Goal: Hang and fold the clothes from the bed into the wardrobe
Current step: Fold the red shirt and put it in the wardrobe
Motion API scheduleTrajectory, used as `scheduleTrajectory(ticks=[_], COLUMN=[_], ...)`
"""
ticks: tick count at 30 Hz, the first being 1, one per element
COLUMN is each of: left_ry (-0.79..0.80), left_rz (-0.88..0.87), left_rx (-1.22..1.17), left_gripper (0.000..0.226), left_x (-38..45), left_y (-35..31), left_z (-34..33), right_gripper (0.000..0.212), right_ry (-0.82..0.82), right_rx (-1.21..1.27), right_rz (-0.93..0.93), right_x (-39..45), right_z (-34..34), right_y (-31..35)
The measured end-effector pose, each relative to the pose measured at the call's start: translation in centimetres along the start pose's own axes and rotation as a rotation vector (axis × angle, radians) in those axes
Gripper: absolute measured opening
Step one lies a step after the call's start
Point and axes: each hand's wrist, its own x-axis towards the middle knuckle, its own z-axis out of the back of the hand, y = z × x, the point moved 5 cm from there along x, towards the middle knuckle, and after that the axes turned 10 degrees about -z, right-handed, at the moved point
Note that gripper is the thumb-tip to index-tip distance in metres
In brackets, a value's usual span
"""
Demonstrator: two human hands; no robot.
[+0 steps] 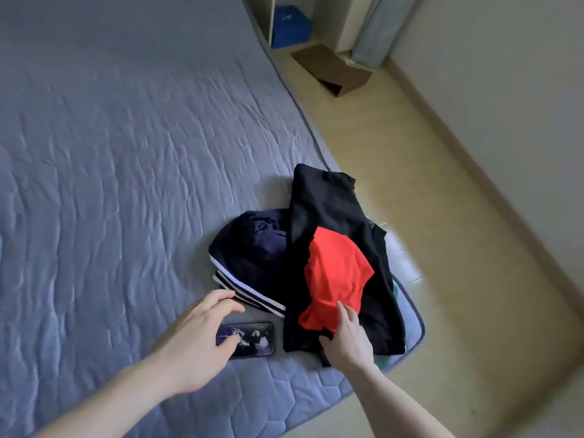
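A heap of clothes lies at the near right corner of the blue quilted bed (110,153). On top is a black garment (328,210) with a crumpled red garment (335,276) resting on it. To the left is a navy garment with white stripes (252,263). My right hand (347,339) rests on the near edge of the black garment, index finger touching the red one, fingers apart. My left hand (196,339) hovers open over a phone, its fingertips near the striped hem.
A phone (252,339) lies screen up on the bed, partly under my left hand. On the wooden floor at the back sit a brown cardboard box (335,71) and a blue bin (290,25) in an open cabinet. A pale wall runs along the right.
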Motion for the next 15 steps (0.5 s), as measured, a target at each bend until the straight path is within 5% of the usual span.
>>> scheduleTrajectory(ticks=[5,9,15], left_ry=[0.023,0.000,0.008], left_rz=[0.050,0.067,0.054], left_rx=[-0.014,-0.024,-0.012], left_gripper=[0.037,0.036,0.039], left_x=[-0.3,-1.0,-0.6], left_y=[0.8,-0.5,-2.2], left_z=[-1.5,0.4,3.5], right_gripper=[0.023,0.033,0.069], right_ry=[-0.073,-0.073,0.196], right_rx=[-0.180,-0.190,-0.277], right_rz=[-0.050,0.020,0.103], right_x=[2.3,2.1,1.4], right_z=[-0.3,1.0,1.2], right_y=[-0.4,0.0,0.7])
